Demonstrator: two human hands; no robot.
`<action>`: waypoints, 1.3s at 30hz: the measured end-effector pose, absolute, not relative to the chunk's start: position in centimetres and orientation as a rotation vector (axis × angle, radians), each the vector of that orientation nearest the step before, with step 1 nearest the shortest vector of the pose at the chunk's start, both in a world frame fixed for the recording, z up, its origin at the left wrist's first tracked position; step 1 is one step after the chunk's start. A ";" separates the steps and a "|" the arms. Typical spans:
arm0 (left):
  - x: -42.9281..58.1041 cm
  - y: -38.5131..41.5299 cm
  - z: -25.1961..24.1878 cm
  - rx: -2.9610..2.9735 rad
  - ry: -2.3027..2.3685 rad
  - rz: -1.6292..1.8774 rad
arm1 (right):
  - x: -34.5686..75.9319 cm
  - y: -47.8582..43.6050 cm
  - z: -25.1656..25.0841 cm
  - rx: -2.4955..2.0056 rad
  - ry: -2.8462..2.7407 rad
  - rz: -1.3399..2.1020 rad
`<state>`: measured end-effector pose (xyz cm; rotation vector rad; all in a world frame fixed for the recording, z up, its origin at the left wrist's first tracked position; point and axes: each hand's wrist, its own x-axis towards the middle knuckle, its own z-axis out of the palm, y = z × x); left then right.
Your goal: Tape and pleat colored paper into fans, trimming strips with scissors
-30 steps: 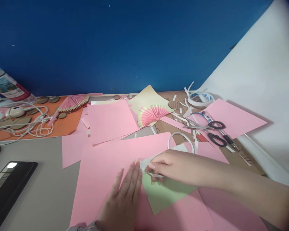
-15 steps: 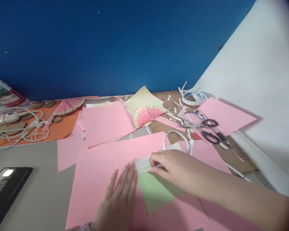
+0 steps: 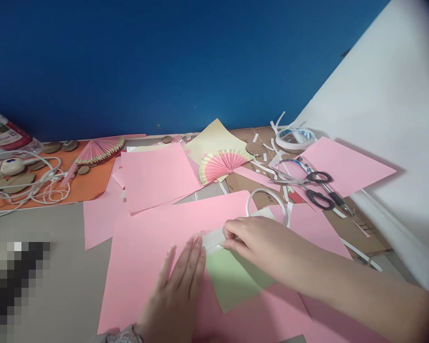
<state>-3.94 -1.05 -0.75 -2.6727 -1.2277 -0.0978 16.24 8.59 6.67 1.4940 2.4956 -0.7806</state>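
Note:
My left hand (image 3: 184, 271) lies flat with fingers stretched out on a large pink paper sheet (image 3: 139, 257), its fingertips touching the left end of a whitish strip (image 3: 213, 239). This strip runs along the upper edge of a light green paper (image 3: 236, 281); I cannot tell whether it is tape or a folded paper edge. My right hand (image 3: 250, 236) is closed in a pinch on the strip, thumb against index finger, hiding its middle. Just behind the right hand is a white tape roll (image 3: 268, 190), partly covered by the hand.
Scissors (image 3: 307, 183) and a pen (image 3: 332, 193) lie at right, near another tape roll (image 3: 295, 139). Pleated paper fans (image 3: 223, 166), a yellow sheet (image 3: 216, 136) and pink sheets (image 3: 160, 176) sit behind. At left are a white cable (image 3: 53, 183) and a bottle (image 3: 7, 131).
The strip now lies flatter under my right hand's fingers, with less of a gap at its lower edge. My left hand stays nearly in place. The view has shifted slightly.

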 end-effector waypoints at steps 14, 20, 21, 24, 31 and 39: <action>-3.8 -0.6 0.2 -2.733 -1.238 -0.122 | 15.7 9.0 6.6 1.427 2.445 -0.721; -3.6 -0.5 0.2 -2.776 -1.244 -0.274 | 15.6 8.8 6.5 1.422 2.465 -0.671; -3.6 -0.5 0.2 -2.783 -1.238 -0.265 | 15.6 8.8 6.5 1.424 2.464 -0.667; -3.4 -0.5 0.5 -2.783 -1.234 -0.251 | 15.7 8.8 6.5 1.422 2.462 -0.669; -3.5 -0.6 0.6 -2.796 -1.200 -0.222 | 15.8 9.0 6.6 1.399 2.455 -0.693; -3.6 -0.3 0.5 -2.794 -1.193 -0.222 | 15.2 9.1 7.1 1.385 2.384 -0.678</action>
